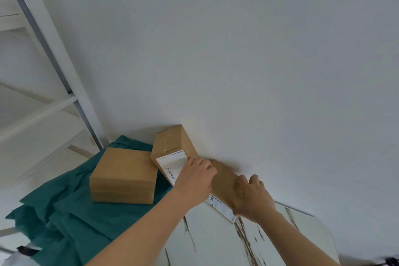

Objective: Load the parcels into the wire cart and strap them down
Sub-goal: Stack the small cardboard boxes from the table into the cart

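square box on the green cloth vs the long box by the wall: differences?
The square box is squat and lies flat on the green cloth; the long box is elongated and lies along the wall. The square box shows no label; the long box shows white shipping labels. The square box is untouched; the left hand and right hand both rest on the long box. Both are brown cardboard.

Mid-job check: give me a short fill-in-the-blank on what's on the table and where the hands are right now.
1. The square brown cardboard box sits on a crumpled ____ cloth.
2. Both the left hand and the right hand are on the long brown cardboard parcel lying against the ____.
3. The white tabletop has a ____ pattern with dark veins.

Missing words: green; wall; marble
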Available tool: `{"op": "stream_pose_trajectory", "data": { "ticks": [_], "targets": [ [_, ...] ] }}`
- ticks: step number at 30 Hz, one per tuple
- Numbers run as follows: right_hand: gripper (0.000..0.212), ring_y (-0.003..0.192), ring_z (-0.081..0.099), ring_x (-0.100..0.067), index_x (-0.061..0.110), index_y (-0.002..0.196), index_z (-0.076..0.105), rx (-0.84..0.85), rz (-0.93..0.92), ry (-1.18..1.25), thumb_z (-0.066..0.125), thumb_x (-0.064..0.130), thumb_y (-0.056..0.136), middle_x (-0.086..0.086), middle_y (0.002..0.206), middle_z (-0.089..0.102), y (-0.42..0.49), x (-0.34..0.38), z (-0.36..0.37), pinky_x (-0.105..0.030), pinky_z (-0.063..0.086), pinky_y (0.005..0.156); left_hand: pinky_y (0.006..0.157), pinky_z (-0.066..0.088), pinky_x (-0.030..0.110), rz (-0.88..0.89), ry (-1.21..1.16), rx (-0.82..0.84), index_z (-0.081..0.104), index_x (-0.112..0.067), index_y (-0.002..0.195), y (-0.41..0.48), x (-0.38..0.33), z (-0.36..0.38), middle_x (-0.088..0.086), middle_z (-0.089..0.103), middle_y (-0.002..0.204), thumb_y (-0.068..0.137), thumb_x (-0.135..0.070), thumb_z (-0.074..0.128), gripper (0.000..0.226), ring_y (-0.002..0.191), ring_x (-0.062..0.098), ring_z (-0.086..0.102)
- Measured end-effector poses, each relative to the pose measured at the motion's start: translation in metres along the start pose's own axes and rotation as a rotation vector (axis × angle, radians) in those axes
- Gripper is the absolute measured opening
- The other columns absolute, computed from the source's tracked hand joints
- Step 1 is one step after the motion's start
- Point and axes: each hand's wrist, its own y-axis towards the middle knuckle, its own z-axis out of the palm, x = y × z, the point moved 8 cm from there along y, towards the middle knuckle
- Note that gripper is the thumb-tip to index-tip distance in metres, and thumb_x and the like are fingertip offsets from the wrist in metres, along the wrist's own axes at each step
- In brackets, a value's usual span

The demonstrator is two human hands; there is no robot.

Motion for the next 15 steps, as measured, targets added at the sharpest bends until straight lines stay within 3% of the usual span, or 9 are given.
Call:
{"op": "stream_pose_trajectory", "data": {
  "ticks": [6,10,15],
  "targets": [
    [0.07,0.096,0.036,-0.019,0.023,0.123,0.034,0.06,0.123,0.042,0.068,0.041,0.064,-0.001,0.101,0.04,-0.033,-0.032,0.006,-0.026,0.038,0.076,0.103,0.028,0.023,-0.039,-0.322,-0.006,0.05,-0.02,0.13,-0.004,-0.013,0.002,-0.005,0.046,0.133,0.094,-0.02,0.046,0.037,0.123,0.014,0.04],
    [0.073,0.092,0.05,-0.016,0.024,0.128,0.035,0.096,0.265,0.281,0.067,0.044,0.066,0.001,0.1,0.051,-0.057,-0.06,0.005,-0.025,0.048,0.072,0.098,0.038,0.025,-0.162,-0.552,0.013,0.05,-0.021,0.131,-0.009,-0.018,0.014,-0.006,0.047,0.134,0.092,-0.02,0.052,0.039,0.122,0.012,0.044],
    [0.072,0.097,0.055,-0.018,0.022,0.132,0.037,0.052,0.452,0.643,0.069,0.042,0.072,-0.003,0.109,0.058,-0.086,-0.097,0.009,-0.026,0.046,0.073,0.097,0.039,0.027,-0.332,-0.829,0.064,0.048,-0.022,0.132,-0.011,-0.027,0.038,-0.003,0.05,0.135,0.089,-0.018,0.057,0.044,0.123,0.013,0.046]
  ]
}}
